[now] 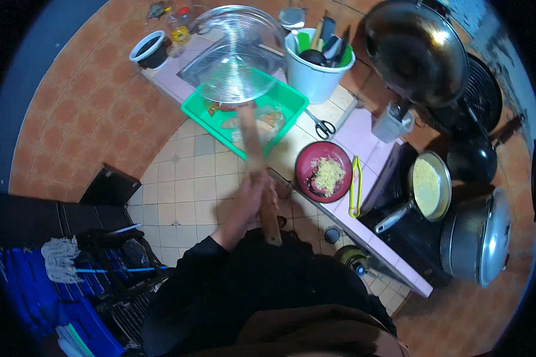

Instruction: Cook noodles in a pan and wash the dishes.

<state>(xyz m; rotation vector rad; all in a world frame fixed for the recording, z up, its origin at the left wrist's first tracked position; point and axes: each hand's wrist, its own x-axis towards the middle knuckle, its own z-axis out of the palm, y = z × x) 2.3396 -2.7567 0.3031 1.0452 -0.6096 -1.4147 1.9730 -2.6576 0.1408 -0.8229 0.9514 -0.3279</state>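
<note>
My left hand (pixel 254 192) grips the long wooden handle of a large wire skimmer (pixel 236 91), whose concentric metal rings look blurred. The skimmer's head reaches away from me, over a green plastic tray (pixel 194 114) at the counter's edge. In that tray lie clear plastic bags (pixel 268 120) with food that looks like raw meat. To the right of the handle, a red plate (pixel 301 174) carries a heap of pale yellow minced food (pixel 330 176) and some dark red-brown bits. My right hand is out of view.
Black-handled scissors (pixel 324 127) and yellow-green tongs (pixel 356 187) lie on the tiled counter (pixel 362 122). A white bucket (pixel 315 82) holds utensils. On the stove side stand a frying pan (pixel 429 185) with yellow contents and a large lidded pot (pixel 469 241). A wok (pixel 417 51) hangs at the wall.
</note>
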